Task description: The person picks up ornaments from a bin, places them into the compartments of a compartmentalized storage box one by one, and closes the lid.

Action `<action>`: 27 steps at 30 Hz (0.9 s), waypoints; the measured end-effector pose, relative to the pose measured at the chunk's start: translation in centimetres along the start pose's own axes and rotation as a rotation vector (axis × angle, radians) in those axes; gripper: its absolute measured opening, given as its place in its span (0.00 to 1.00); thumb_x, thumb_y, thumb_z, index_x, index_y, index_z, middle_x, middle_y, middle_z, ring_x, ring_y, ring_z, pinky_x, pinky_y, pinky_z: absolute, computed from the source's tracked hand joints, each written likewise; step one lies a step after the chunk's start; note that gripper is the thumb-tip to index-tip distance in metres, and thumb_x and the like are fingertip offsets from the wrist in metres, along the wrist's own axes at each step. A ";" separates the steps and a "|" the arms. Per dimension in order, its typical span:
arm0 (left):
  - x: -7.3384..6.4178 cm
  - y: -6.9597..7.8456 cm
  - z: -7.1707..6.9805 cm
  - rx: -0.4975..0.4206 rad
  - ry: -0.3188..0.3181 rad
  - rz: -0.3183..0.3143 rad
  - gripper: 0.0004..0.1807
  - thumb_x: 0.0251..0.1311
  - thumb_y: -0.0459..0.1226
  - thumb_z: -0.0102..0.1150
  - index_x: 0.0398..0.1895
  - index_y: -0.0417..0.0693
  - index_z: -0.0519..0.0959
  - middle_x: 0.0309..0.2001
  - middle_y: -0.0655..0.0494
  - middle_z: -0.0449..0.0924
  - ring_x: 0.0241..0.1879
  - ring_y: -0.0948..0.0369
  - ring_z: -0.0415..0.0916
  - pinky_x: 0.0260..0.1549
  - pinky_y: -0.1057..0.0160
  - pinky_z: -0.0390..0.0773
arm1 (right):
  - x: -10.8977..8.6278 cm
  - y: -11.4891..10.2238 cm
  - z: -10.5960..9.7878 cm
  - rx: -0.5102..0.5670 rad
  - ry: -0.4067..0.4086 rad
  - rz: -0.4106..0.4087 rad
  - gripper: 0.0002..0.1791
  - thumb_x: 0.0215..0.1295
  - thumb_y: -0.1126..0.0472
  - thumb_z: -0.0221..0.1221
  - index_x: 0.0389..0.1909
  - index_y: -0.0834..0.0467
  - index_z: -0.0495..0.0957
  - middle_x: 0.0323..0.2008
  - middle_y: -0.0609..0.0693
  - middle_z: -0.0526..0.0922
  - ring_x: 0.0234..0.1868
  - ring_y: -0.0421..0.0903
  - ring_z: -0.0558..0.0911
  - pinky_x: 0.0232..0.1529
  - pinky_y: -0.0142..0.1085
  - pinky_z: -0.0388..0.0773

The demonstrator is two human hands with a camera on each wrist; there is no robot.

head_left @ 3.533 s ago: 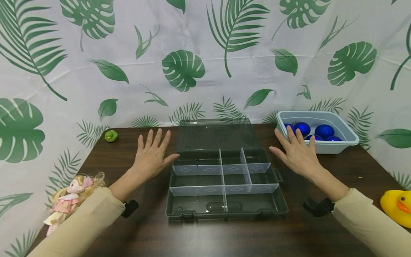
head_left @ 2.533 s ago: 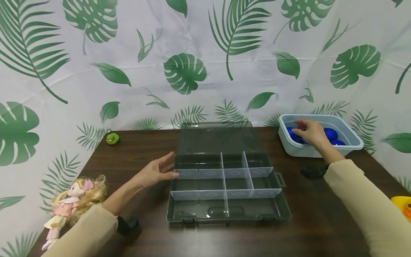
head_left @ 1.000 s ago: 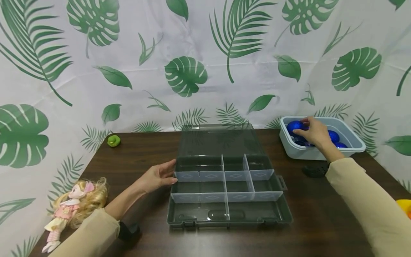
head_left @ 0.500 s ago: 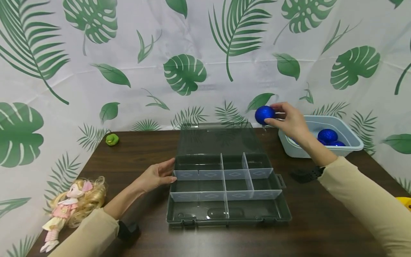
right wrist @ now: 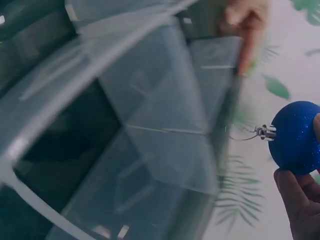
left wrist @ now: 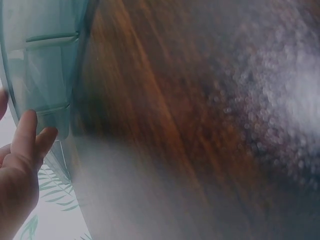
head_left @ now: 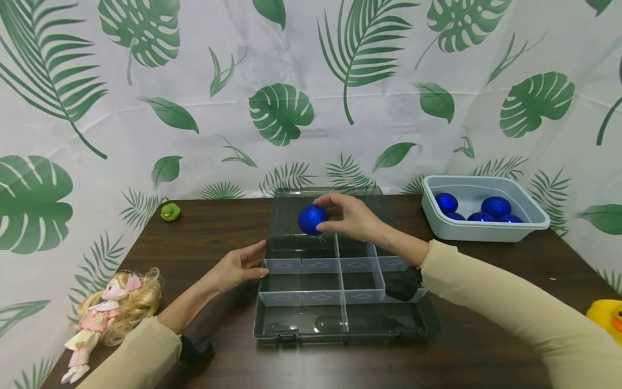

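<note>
My right hand [head_left: 352, 218] pinches a glittery blue Christmas bauble [head_left: 311, 220] between thumb and fingers. It hovers above the back-left compartment of a dark see-through divider box [head_left: 320, 338], whose lid lies back. In the right wrist view the bauble [right wrist: 295, 137] has its silver cap and wire hook towards the box. At the box's left side my left hand [head_left: 235, 270] rests with relaxed fingers. The left wrist view shows its fingers [left wrist: 26, 130] against the box's outer wall [left wrist: 42, 65]. No compartment that I can see holds anything.
At the back right, a pale blue tub [head_left: 491, 232] holds several blue baubles [head_left: 495, 206]. A doll [head_left: 104, 316] lies on the left, a small green toy [head_left: 170, 212] sits behind it, and a yellow rubber duck [head_left: 604, 319] stands at the right edge.
My right hand reached into the tub, took hold of a bauble, lifted it and carried it left over the box. Earlier, my left hand lowered to the box's left side and stayed there.
</note>
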State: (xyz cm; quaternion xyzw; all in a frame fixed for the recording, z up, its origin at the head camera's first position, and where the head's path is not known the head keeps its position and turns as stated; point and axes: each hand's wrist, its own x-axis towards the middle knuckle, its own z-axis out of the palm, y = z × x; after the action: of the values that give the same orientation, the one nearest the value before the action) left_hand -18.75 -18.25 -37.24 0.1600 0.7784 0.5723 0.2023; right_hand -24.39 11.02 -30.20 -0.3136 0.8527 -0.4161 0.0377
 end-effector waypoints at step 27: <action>0.0 -0.2 0.1 -0.006 0.012 0.014 0.42 0.60 0.32 0.59 0.71 0.30 0.46 0.71 0.33 0.45 0.68 0.40 0.52 0.62 0.48 0.62 | -0.7 1.8 2.8 -0.177 -0.170 -0.107 0.24 0.59 0.66 0.63 0.57 0.65 0.74 0.55 0.59 0.79 0.54 0.53 0.79 0.47 0.35 0.80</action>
State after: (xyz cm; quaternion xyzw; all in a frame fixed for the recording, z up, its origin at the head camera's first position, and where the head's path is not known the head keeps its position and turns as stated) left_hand -18.73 -18.19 -37.45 0.1617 0.7768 0.5769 0.1942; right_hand -23.79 10.33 -33.50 -0.3950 0.8618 -0.3126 0.0598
